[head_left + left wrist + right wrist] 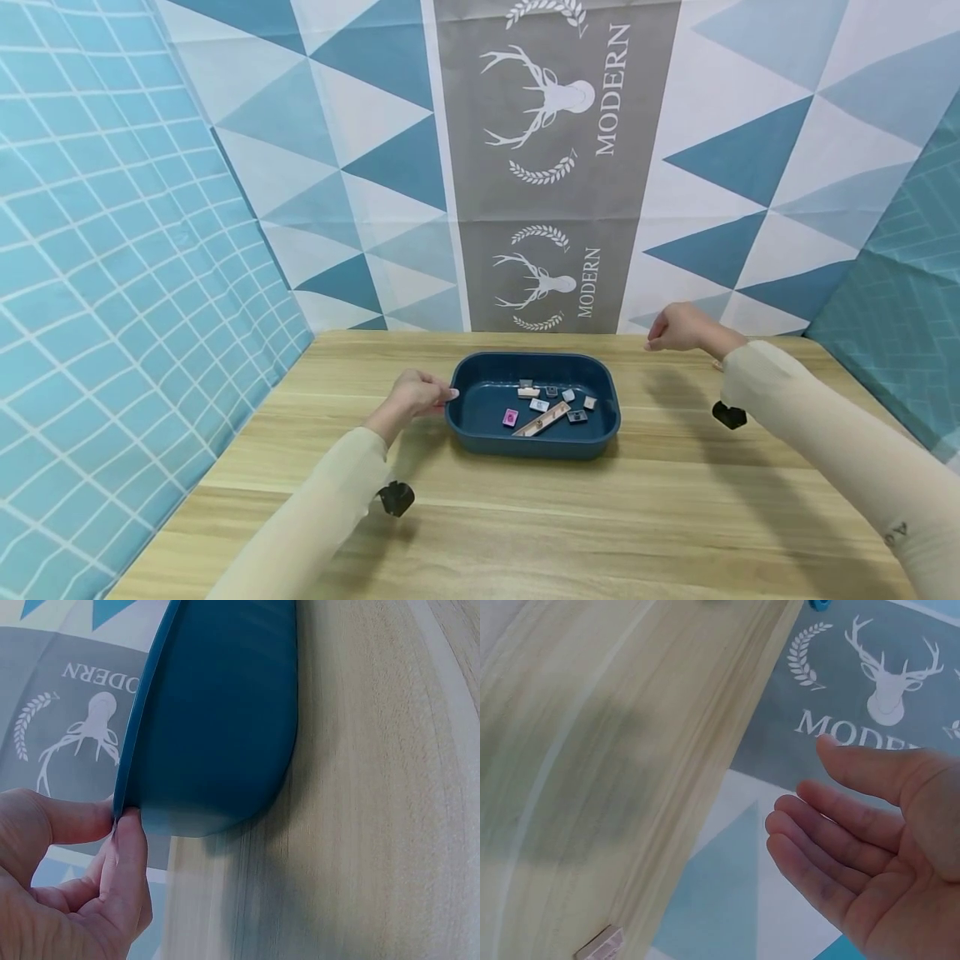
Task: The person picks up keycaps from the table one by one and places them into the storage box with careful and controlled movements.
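Observation:
My left hand [417, 395] pinches the left rim of a dark blue rectangular basin [532, 446], thumb on one side and fingers on the other. The basin [217, 712] stands on the wooden table. Inside it lie a pink block [511, 417], a long light wooden strip [542, 419] set slantwise, and several small white, beige and dark blocks. Off to the right, my right hand [678, 327] hovers above the table's far side, its fingers loosely bent and holding nothing. In the right wrist view, the palm and fingers of this hand [877, 847] show with a gap below the thumb.
A small pinkish-brown block [601, 945] lies near the table's far edge, partly behind my right sleeve in the head view. A patterned cloth [547, 167] with deer prints hangs behind the wooden table [487, 525]. Blue checked cloth [97, 250] stands along the left side.

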Demonstrator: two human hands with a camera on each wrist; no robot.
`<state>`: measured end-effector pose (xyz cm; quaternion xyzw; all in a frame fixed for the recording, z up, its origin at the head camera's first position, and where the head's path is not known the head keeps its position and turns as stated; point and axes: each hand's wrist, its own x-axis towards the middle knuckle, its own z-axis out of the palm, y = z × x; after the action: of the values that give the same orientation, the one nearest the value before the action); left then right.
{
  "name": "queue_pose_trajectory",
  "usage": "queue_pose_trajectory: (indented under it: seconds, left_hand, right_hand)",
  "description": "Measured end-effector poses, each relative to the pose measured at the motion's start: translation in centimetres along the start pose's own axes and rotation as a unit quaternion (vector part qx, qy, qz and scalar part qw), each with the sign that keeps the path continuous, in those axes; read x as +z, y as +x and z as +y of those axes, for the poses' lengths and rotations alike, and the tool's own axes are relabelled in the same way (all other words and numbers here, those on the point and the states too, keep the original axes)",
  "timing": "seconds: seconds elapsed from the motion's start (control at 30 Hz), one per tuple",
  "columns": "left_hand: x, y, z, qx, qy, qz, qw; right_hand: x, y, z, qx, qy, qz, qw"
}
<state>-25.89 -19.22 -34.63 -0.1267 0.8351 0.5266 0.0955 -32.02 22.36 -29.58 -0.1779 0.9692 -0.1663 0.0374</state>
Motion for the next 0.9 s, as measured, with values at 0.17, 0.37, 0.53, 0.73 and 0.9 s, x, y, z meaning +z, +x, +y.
queue_pose_trajectory:
  seconds: [0.17,0.37,0.53,0.73,0.9]
  left_hand:
    - [0.1,0.1,-0.2,0.005,0.002,0.001,1.0000]
    - [0.1,0.1,-0.2,0.004,-0.008,-0.003,1.0000]
    - [0.0,0.1,0.0,0.007,-0.002,-0.001,1.0000]
    - [0.1,0.2,-0.1,0.010,-0.002,0.000,0.9999]
    - [0.1,0.1,-0.1,0.012,-0.007,-0.001,0.9999]
  right_hand:
    - [0.5,-0.4,1.3,-0.009,-0.004,0.011,1.000]
    - [0.5,-0.8,2.9,-0.017,-0.001,0.030,0.999]
    - [0.6,-0.7,4.1,-0.008,-0.010,0.048,0.999]
    - [0.9,-0.7,5.7,0.015,-0.006,0.054,0.998]
    - [1.3,-1.0,7.1,0.021,-0.006,0.050,0.998]
